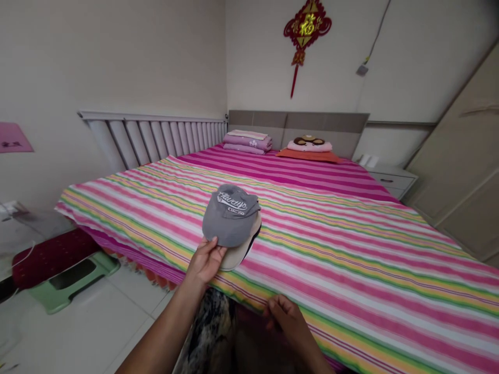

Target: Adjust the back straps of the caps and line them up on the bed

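Observation:
A grey baseball cap (231, 214) with white lettering lies stacked on a beige cap (242, 249) on the striped bedspread (351, 244), near the bed's front edge. My left hand (205, 262) grips the brims of the stacked caps, thumb on top of the grey brim. My right hand (286, 317) rests lower, at the bed's near edge, with its fingers curled against the hanging cloth; what they pinch, if anything, is hidden.
Folded pink blankets (247, 141) and a pillow stack (311, 147) lie by the headboard. A white nightstand (392, 179) stands at the right, a wardrobe (463, 171) beyond it. A green stool (72, 280) with a dark red cushion sits on the tiled floor at left.

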The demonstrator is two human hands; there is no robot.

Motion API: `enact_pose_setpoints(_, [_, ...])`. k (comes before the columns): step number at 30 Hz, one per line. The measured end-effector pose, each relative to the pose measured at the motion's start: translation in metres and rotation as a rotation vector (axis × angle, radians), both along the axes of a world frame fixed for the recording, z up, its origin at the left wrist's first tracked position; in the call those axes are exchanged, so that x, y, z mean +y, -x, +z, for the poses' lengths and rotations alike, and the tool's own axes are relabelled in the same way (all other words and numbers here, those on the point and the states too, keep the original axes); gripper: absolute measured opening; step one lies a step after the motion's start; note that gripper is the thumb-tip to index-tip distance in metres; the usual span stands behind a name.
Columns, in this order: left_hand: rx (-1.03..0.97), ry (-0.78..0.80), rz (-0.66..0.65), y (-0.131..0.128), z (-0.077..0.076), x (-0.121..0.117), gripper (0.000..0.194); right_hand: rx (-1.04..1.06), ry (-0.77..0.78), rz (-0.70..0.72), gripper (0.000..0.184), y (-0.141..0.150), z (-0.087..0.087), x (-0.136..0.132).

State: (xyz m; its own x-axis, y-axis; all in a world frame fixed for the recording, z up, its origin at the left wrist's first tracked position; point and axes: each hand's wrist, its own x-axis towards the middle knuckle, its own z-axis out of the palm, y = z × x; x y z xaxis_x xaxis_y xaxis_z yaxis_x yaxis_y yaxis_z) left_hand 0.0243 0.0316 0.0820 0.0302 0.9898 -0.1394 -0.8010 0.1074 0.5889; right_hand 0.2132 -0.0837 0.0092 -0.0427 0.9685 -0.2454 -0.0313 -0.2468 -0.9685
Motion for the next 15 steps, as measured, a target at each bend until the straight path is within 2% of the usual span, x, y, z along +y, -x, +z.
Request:
enact_pose_setpoints(2, [-0.015, -0.120, -0.041, -0.007, -0.001, -0.005, 0.031, 0.042, -0.018, -0.016, 0.042, -0.002, 0.004, -0.001])
enact_pose_setpoints(4, [-0.007, -0.160, -0.121, -0.014, -0.009, -0.015, 0.037, 0.137, -0.079, -0.048, 0.040, -0.006, 0.012, -0.002])
enact_pose_setpoints(7, [0.021, -0.141, -0.298, -0.027, -0.031, -0.040, 0.041, 0.424, -0.162, -0.136, 0.050, -0.020, 0.031, 0.001])
enact_pose_setpoints(10, [0.104, -0.087, -0.517, -0.036, -0.057, -0.069, 0.040, 0.649, -0.172, -0.297, 0.057, -0.040, 0.048, 0.007])
enact_pose_setpoints(13, [0.157, -0.072, -0.734, -0.037, -0.075, -0.085, 0.042, 0.666, -0.198, -0.424, 0.046, -0.057, 0.054, 0.009])
enact_pose_setpoints(15, [0.138, -0.064, -0.803, -0.034, -0.080, -0.086, 0.040, 0.652, -0.201, -0.440, 0.040, -0.062, 0.053, 0.005])
